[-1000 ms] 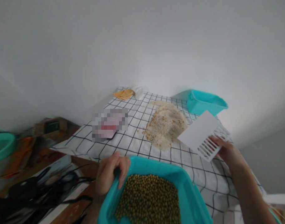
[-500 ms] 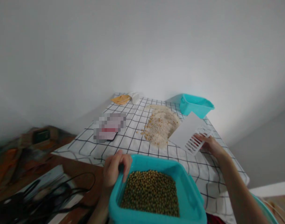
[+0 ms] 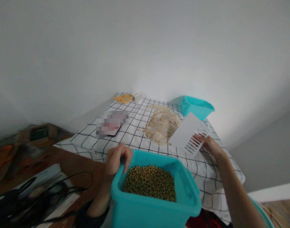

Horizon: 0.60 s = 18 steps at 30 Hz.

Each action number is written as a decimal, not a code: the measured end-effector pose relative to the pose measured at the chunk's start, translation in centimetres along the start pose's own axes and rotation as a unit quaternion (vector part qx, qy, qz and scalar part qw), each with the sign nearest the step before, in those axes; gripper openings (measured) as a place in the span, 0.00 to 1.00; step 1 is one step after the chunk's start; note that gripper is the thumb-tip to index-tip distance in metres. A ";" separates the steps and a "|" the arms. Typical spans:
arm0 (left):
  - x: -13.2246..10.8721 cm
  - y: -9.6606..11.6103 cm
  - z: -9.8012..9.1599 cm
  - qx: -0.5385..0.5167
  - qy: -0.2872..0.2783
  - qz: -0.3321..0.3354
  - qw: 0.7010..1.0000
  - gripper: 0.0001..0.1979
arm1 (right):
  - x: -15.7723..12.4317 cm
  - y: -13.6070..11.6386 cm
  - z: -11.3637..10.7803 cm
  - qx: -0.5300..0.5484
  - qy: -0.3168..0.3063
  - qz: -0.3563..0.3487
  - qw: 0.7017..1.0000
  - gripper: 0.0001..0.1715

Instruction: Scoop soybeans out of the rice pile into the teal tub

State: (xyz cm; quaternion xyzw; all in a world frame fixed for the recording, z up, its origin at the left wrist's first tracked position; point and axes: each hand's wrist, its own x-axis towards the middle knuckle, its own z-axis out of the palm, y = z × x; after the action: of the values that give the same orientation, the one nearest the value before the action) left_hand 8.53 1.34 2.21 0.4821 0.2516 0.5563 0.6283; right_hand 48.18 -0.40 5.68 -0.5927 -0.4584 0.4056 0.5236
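Note:
My left hand [image 3: 117,160] grips the left rim of a turquoise bin [image 3: 156,202], which holds many small round green-brown beads [image 3: 151,183]. In my right hand [image 3: 205,142] is a flat white slotted scoop [image 3: 186,131], held by its slotted end, with its plain edge near a spread pile of pale sand-like grains [image 3: 162,123]. Small yellowish bits lie on and beside the pile. The bin is in front of the near edge of the white checked cloth [image 3: 135,126].
A second turquoise bin [image 3: 197,107] stands at the back right. A blurred phone-like item [image 3: 111,123] lies at left on the cloth, with yellow cloth [image 3: 123,98] behind. Black cables [image 3: 61,190] and boxes sit lower left. Another turquoise rim [image 3: 261,210] shows lower right.
The view has shifted slightly, and the near bin now shows more of its front wall. The scoop stays in my right hand by the grains, and my left hand stays on the rim.

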 end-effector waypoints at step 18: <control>-0.8 0.3 0.3 -0.021 -0.003 0.005 1.000 0.31 | -1.1 0.0 -0.4 -0.012 -0.043 0.033 0.998 0.24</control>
State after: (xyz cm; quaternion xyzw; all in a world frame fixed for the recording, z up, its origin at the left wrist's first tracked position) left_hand 8.43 0.42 2.46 0.4720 0.2358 0.5635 0.6357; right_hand 48.26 -1.52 5.73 -0.5961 -0.4655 0.4422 0.4822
